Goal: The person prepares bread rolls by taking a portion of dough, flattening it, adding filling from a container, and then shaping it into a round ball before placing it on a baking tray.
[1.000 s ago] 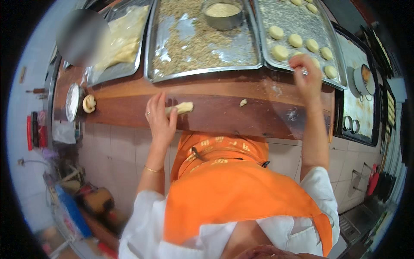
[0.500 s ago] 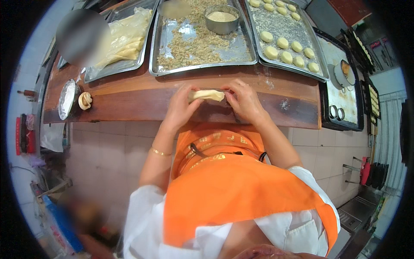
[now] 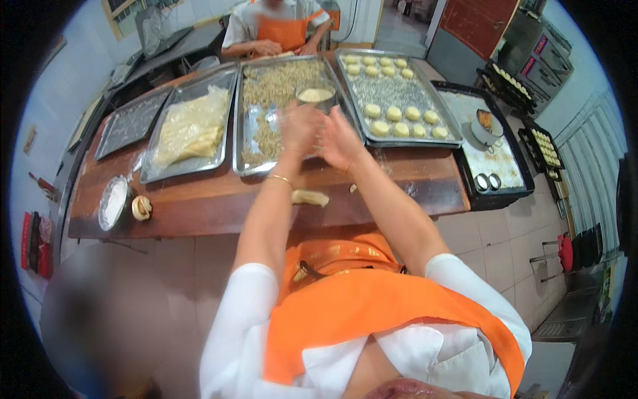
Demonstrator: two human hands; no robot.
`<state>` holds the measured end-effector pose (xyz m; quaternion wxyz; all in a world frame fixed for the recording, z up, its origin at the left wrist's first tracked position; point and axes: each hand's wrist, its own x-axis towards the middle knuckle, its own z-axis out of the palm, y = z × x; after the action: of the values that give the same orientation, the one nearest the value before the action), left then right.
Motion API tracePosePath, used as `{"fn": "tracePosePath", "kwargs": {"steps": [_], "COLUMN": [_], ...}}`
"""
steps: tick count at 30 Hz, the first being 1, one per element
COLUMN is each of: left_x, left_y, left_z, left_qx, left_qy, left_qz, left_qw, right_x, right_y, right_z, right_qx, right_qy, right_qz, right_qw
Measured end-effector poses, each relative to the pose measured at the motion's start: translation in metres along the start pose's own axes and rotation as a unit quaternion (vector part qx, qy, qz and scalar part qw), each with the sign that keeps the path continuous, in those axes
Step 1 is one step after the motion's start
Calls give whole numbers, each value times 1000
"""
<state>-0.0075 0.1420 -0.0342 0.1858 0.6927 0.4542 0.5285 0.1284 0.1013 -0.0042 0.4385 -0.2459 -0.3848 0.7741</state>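
Note:
My left hand (image 3: 302,130) and my right hand (image 3: 339,141) are close together over the near part of a metal tray (image 3: 247,167) with crumbly light-brown filling (image 3: 269,138). Motion smears my left hand, so its fingers are unclear. The right hand's fingers look stretched out, with nothing visible in them. Just beyond the hands, a round metal tin (image 3: 316,106) stands in the tray, holding something pale and grainy. A short roll of pale dough (image 3: 310,197) lies by itself on the wooden table (image 3: 379,199), nearer to me than the hands, with a small dough scrap (image 3: 353,189) beside it.
Round dough pieces (image 3: 393,114) sit on a floured tray at the right. At the left, plastic covers dough (image 3: 199,133) on another tray, near a bowl of white powder (image 3: 114,203) and a coiled dough piece (image 3: 141,208). A co-worker (image 3: 282,30) stands across the table.
Both hands have let go of the dough roll and reached forward over the filling tray. The roll now lies on the table. The view has tilted up, bringing the co-worker into sight.

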Motion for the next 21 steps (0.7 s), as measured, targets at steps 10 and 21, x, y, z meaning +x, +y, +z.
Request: {"fn": "tracePosePath", "kwargs": {"steps": [10, 21], "left_x": [-95, -187], "left_y": [81, -62], "left_z": [-9, -155], "left_qx": [-394, 353], "left_qy": [-82, -12], "left_qz": [-211, -55], "left_qw": [891, 934], "right_x": [-33, -183], "right_y": [6, 35], "right_z": [-22, -120], "right_qx": [-756, -772], "right_qy": [135, 234], "right_qz": [-415, -228], "right_qw": [488, 545]}}
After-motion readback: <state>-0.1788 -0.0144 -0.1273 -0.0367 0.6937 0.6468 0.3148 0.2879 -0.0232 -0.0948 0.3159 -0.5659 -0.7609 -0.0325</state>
